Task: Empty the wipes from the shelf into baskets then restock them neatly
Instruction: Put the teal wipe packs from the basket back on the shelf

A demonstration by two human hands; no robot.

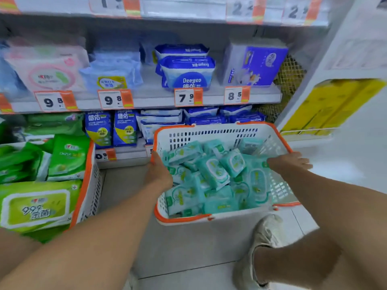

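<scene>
Pale tiled floor (188, 248), white wall (360, 160)

Basket (209, 132): showing white slotted walls with an orange rim.
Wipe packs (213, 172): showing teal with white oval lids.
Second basket (88, 185): showing white with orange edging.
Large packs (37, 206): showing lime green with white borders.
Price tags (188, 97): showing white with black digits and orange blocks.
Shoe (266, 233): showing beige.

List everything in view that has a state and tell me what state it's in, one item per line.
White basket: held up, filled with loose teal wipe packs.
Left hand: gripping the basket's left rim.
Right hand: on the basket's right rim.
Second basket: filled with green wipe packs.
</scene>
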